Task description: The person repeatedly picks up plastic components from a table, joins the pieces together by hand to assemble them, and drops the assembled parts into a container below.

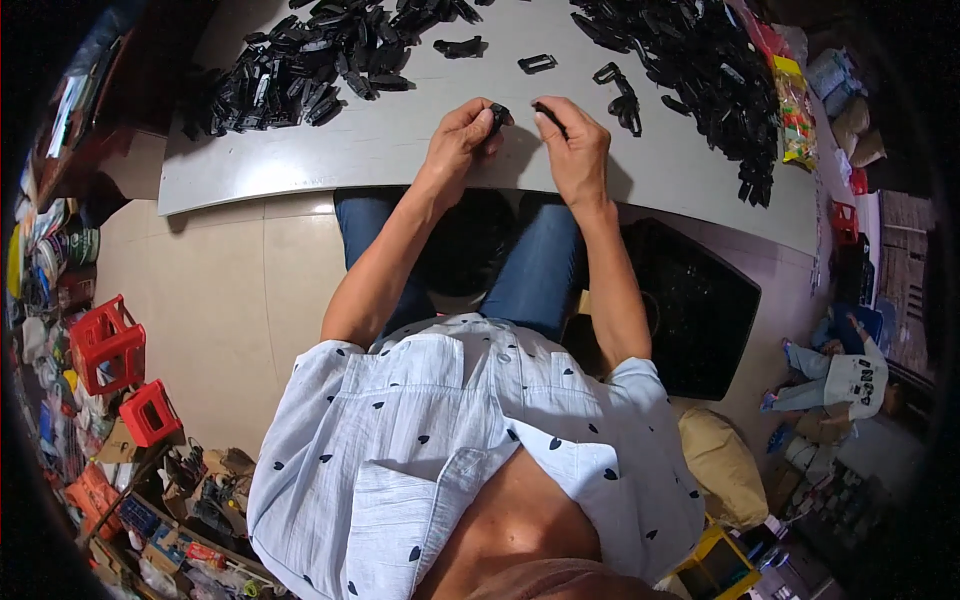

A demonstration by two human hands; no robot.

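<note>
Just above the near edge of the white table (420, 155), my left hand (464, 140) pinches a small black plastic piece (497, 117) between thumb and fingers. My right hand (577, 150) is closed on another dark piece (547, 116), partly hidden by the fingers. A short gap separates the two hands. Beyond them lie a loose black frame-shaped piece (537, 64) and a curved black piece (460, 48). To the right of my right hand are linked black pieces (622, 100). The exact kind of these parts is too small to tell.
Heaps of black plastic parts cover the table at left (290, 75) and right (715, 85). A yellow package (795, 115) lies at the right edge. Red stools (107, 345) stand on the left floor. A person (850, 380) is at the far right.
</note>
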